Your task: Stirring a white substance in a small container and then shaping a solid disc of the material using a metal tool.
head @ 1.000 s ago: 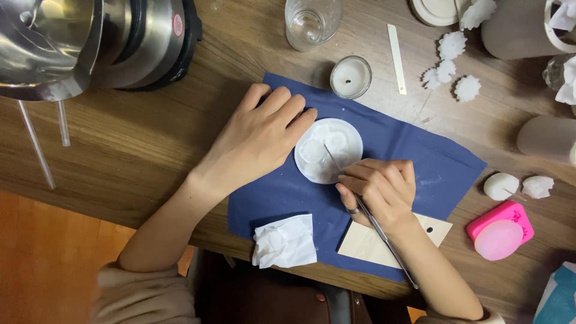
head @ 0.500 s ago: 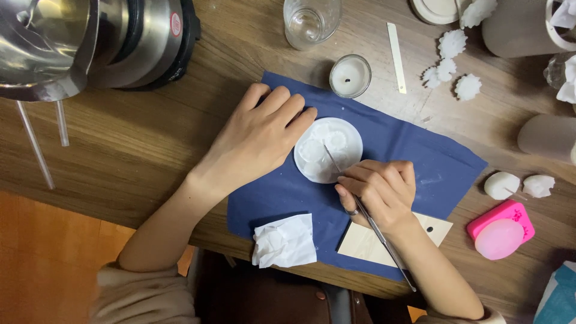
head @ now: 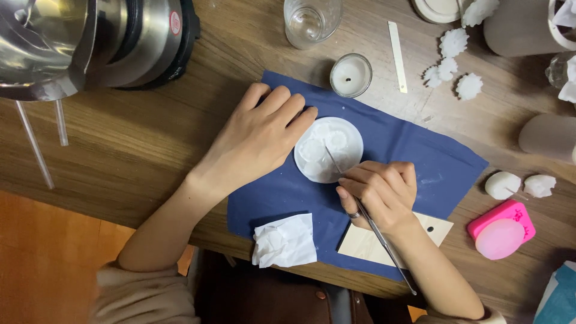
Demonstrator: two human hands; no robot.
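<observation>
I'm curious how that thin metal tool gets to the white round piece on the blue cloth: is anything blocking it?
Nothing visible blocks it. The right hand holds the metal tool, its tip already on the white disc. The left hand only touches the disc's left edge.

- The thin tool [head: 372,225] in the right hand [head: 379,193] grip is looking like polished metal, slim and smooth, catching light along its shaft.
- The round white disc [head: 329,150] just ahead of that grip is showing a matt, waxy surface with raised petal shapes.
- The dark blue cloth [head: 420,150] under both grips is looking soft and matt, dusted with pale smears.
- The crumpled tissue [head: 285,241] near the right grip is looking like thin, creased paper.
- The counter [head: 138,150] beyond the left hand [head: 258,139] is showing grained wood with a dull sheen.
- The pot [head: 90,42] far from the left grip is gleaming as glossy steel.
</observation>
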